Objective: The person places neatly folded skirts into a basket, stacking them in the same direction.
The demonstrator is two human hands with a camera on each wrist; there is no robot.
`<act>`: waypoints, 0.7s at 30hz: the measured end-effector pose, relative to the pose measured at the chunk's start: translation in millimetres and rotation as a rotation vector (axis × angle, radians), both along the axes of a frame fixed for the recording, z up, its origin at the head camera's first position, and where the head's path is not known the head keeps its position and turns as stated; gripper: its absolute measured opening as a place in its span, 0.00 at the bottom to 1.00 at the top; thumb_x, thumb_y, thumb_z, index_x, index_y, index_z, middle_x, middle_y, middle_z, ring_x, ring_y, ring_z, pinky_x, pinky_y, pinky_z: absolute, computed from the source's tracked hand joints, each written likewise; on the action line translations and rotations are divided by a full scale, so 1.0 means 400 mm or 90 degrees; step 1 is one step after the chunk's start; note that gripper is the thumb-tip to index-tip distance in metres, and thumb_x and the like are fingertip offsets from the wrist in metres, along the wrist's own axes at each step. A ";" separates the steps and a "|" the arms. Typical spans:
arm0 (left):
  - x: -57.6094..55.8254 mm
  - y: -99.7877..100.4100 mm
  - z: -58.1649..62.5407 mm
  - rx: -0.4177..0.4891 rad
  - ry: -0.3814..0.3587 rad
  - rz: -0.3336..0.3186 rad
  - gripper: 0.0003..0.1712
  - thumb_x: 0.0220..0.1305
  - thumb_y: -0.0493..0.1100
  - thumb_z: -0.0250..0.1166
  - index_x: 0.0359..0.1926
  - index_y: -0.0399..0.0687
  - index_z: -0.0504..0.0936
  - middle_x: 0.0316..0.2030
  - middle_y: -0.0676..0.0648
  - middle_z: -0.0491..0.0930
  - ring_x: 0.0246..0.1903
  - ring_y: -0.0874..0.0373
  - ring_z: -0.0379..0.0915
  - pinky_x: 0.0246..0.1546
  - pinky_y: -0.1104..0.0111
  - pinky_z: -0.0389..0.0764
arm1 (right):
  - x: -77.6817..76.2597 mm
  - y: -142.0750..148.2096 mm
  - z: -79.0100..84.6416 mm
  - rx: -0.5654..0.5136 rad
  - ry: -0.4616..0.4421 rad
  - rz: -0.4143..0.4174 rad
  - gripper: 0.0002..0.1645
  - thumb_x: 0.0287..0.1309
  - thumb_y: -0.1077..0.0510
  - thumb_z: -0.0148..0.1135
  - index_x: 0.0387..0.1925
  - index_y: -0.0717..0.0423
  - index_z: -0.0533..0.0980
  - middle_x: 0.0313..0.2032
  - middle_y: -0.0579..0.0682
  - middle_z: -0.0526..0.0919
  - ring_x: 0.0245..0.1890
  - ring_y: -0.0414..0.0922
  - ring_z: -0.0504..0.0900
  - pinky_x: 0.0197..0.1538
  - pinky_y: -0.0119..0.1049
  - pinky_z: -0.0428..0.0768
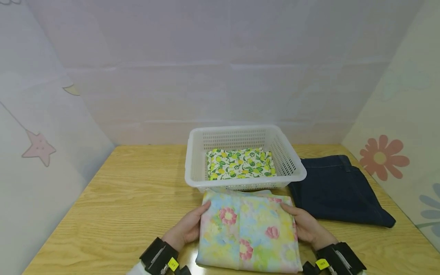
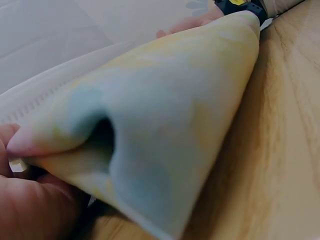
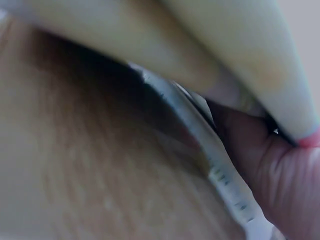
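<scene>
A folded pastel cloth (image 1: 256, 233) with pink flowers on yellow and light blue lies between my two hands, just in front of the basket. My left hand (image 1: 187, 228) grips its left side, thumb on top and the other fingers hidden beneath. On the opposite side my right hand (image 1: 309, 228) holds the edge the same way. In the left wrist view the cloth (image 2: 170, 115) bulges and gapes between its layers beside my fingers. The right wrist view shows its folds (image 3: 200, 55) raised over the wood, pinched by my right hand (image 3: 285, 175).
Behind the cloth stands a white plastic basket (image 1: 240, 183) with a folded lemon-print cloth (image 1: 240, 164) inside. Folded dark blue jeans (image 1: 337, 191) lie to its right, beside the basket's corner. Printed walls enclose the wooden table (image 1: 130, 198) at the back and both sides.
</scene>
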State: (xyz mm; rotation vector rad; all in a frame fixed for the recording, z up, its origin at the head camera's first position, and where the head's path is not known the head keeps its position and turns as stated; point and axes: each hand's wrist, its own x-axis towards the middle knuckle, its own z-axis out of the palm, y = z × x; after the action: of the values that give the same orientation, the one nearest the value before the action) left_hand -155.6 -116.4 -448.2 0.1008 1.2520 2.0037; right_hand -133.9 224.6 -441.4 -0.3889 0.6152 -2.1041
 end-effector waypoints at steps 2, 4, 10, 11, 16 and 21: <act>0.001 0.001 0.004 0.007 -0.007 0.007 0.34 0.71 0.62 0.44 0.67 0.44 0.56 0.47 0.54 0.77 0.48 0.63 0.75 0.53 0.66 0.75 | 0.000 0.000 0.005 -0.018 -0.009 0.010 0.40 0.71 0.48 0.06 0.63 0.53 0.64 0.63 0.53 0.70 0.65 0.47 0.67 0.69 0.40 0.62; 0.002 0.002 0.010 0.013 -0.017 0.014 0.33 0.71 0.62 0.45 0.66 0.45 0.57 0.46 0.54 0.78 0.48 0.63 0.76 0.52 0.67 0.76 | 0.000 -0.002 0.013 -0.033 -0.019 0.019 0.41 0.71 0.47 0.05 0.65 0.53 0.64 0.64 0.53 0.69 0.67 0.48 0.65 0.70 0.41 0.60; 0.012 0.005 0.049 0.021 -0.041 0.017 0.31 0.70 0.63 0.45 0.62 0.48 0.60 0.44 0.54 0.78 0.46 0.63 0.76 0.50 0.67 0.77 | 0.012 -0.009 0.051 -0.033 0.011 0.010 0.41 0.71 0.47 0.04 0.63 0.54 0.64 0.62 0.52 0.71 0.65 0.46 0.67 0.68 0.40 0.63; 0.015 0.005 0.058 0.020 -0.041 0.018 0.31 0.69 0.64 0.45 0.63 0.48 0.60 0.44 0.54 0.78 0.46 0.63 0.76 0.50 0.67 0.78 | 0.015 -0.010 0.060 -0.031 0.021 0.007 0.42 0.70 0.47 0.04 0.63 0.54 0.65 0.61 0.52 0.72 0.64 0.46 0.68 0.67 0.40 0.64; 0.028 0.007 0.098 0.020 -0.040 0.025 0.34 0.69 0.64 0.45 0.66 0.48 0.57 0.45 0.54 0.78 0.46 0.62 0.76 0.50 0.67 0.78 | 0.030 -0.018 0.103 -0.055 0.032 0.011 0.43 0.69 0.45 0.02 0.65 0.53 0.63 0.63 0.53 0.70 0.66 0.47 0.67 0.68 0.41 0.63; 0.036 0.008 0.120 0.037 -0.055 0.024 0.34 0.70 0.63 0.43 0.67 0.48 0.55 0.45 0.54 0.78 0.46 0.62 0.77 0.50 0.66 0.79 | 0.036 -0.020 0.128 -0.055 0.033 0.012 0.43 0.69 0.44 0.02 0.65 0.54 0.62 0.63 0.53 0.69 0.66 0.48 0.66 0.68 0.42 0.62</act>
State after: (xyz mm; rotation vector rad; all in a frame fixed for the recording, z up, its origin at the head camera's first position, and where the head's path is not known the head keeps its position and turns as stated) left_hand -141.3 -113.0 -400.3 0.0187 1.1499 2.0558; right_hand -119.3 216.7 -390.3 -0.4981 0.5498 -2.1136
